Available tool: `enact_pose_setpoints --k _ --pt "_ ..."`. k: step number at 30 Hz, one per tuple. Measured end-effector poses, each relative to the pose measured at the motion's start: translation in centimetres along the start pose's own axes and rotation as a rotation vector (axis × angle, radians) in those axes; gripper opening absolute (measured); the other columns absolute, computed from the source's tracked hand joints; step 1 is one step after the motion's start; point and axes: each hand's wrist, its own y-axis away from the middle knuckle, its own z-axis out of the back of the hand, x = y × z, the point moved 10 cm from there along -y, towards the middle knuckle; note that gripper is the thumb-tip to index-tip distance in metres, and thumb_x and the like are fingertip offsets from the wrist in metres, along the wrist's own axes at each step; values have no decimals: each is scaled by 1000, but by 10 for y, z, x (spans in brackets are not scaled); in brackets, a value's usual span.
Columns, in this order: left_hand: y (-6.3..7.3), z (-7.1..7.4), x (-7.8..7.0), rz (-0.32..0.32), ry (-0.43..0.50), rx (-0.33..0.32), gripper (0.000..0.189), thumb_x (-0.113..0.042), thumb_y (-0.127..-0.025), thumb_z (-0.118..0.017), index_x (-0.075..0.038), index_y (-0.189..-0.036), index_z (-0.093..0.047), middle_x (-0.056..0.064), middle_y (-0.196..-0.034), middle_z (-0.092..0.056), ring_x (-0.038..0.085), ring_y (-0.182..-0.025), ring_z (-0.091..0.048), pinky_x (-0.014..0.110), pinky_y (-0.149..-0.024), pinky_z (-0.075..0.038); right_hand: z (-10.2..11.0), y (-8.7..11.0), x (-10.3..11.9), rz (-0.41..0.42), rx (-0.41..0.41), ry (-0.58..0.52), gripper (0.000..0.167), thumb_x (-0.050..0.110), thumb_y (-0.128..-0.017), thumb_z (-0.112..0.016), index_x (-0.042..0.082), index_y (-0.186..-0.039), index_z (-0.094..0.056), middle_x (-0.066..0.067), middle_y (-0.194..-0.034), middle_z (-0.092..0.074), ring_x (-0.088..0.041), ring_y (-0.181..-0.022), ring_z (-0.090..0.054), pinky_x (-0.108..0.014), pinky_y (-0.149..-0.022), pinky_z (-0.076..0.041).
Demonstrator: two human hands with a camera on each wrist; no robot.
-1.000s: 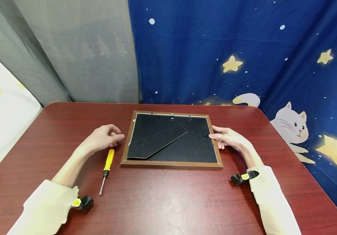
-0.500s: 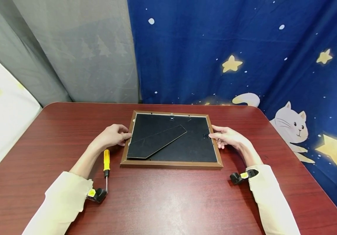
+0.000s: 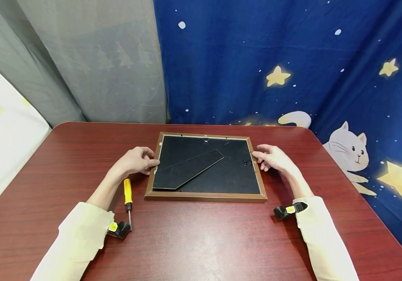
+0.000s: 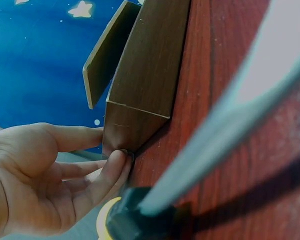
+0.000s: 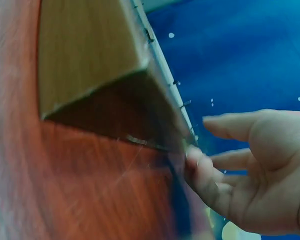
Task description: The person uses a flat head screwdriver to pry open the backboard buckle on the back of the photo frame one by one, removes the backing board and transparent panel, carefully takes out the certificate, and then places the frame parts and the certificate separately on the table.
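Note:
A brown wooden picture frame lies face down on the table, its black backing board upward. The easel stand slants across the board, slightly raised along one edge. At the frame's left side, my left hand pinches the edge, thumb on top and fingers against the outer side. My right hand is at the right side; in the right wrist view its thumb is held off the frame while the fingertips are at the outer side. A screwdriver with a yellow handle lies beside my left forearm.
The dark red table has its far edge a little behind the frame. Behind it hang a grey curtain and a blue star-patterned curtain. A black wrist camera overlaps the screwdriver's tip.
My left hand has moved right and taken hold of the frame's left edge. My right thumb has come off the frame's right side. The screwdriver has turned slightly beside the left arm.

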Motion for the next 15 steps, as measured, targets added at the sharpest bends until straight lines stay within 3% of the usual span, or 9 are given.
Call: enact_pose_setpoints --k 4,7,11,15 --pt "1 -1 0 4 -31 10 49 -18 -98 -67 13 -132 -49 7 -75 -62 15 -62 -67 27 -72 -58 10 -1 17 95 -130 81 43 13 -100 -63 -11 -134 -52 -24 -92 -67 -13 -61 -62 -24 -57 -55" --pt "4 -1 1 14 -30 18 47 -18 -98 -67 12 -130 -49 7 -73 -62 14 -61 -67 26 -71 -57 6 -3 33 175 -156 136 38 12 -98 -67 -7 -130 -58 -23 -94 -69 -21 -67 -65 -26 -62 -56" --pt "6 -3 4 24 16 35 44 -17 -98 -68 10 -126 -49 9 -76 -62 14 -61 -67 28 -68 -58 -10 -7 54 261 -102 206 39 15 -95 -71 -1 -129 -62 -15 -97 -69 -28 -78 -66 -25 -66 -51" --pt "8 -6 7 34 64 66 40 -14 -98 -67 9 -123 -46 10 -78 -61 14 -60 -65 27 -66 -58 -36 -12 70 344 19 234 42 13 -91 -75 2 -130 -63 -15 -105 -69 -28 -88 -67 -31 -73 -51"
